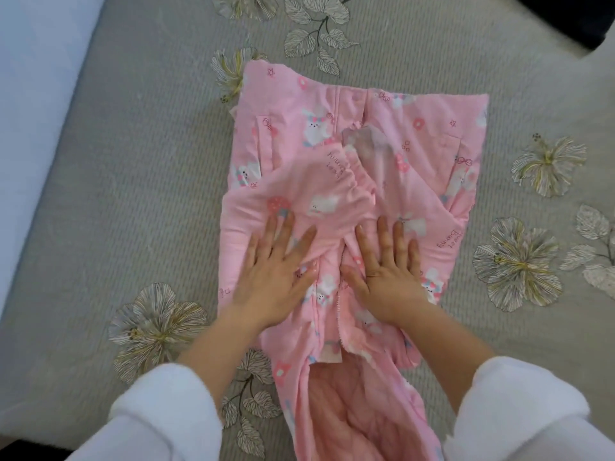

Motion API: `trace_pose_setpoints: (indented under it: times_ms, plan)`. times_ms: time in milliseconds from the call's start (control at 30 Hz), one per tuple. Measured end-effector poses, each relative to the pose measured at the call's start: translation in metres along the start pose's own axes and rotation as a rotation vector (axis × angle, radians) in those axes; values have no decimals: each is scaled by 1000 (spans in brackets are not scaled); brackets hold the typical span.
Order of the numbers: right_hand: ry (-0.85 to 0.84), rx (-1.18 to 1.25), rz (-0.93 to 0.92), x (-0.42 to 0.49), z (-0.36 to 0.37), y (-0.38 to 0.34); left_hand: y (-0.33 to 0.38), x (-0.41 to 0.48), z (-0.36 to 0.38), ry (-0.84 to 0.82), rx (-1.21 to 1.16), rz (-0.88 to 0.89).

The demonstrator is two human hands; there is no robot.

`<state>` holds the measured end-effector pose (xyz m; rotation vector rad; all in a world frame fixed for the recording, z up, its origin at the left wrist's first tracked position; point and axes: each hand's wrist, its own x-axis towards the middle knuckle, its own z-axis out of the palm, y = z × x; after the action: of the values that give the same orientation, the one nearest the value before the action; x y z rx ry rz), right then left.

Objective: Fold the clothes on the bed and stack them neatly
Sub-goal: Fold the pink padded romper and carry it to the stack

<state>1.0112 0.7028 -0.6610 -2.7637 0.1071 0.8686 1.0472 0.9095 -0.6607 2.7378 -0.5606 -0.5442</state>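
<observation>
Flattening the pink quilted bunny-print jacket [426, 128]
Left hand [276, 274] and right hand [382, 271] lie spread flat, gripping nothing, pinning its folded sleeves [319, 184]

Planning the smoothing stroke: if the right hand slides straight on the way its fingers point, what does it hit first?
Likely the gathered cuff of the sleeve folded across the pink garment. It lies just beyond the fingertips of the right hand. How far it stands up is unclear.
</observation>
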Motion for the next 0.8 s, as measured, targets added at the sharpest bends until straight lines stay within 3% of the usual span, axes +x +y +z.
trace_pose_setpoints:
  times_ms: [200,400,467,533,600,800]
  plan:
    - [47,-2,-12,4,6,4,-5,5,23,49,186,20]
    - [-52,-12,-57,-5,-16,2,-2,11,-2,-217,103,11]
    - [-17,23,-151,-28,-29,13,-1,-6,-19,-156,28,89]
    - [154,-37,-240,-64,-27,30,-2,-47,-28,31,12,172]
    - [229,-103,-278,-108,-5,52,-7,-101,-20,117,64,234]
    - [165,-371,-504,-196,72,90,-9,-181,29,-45,301,404]
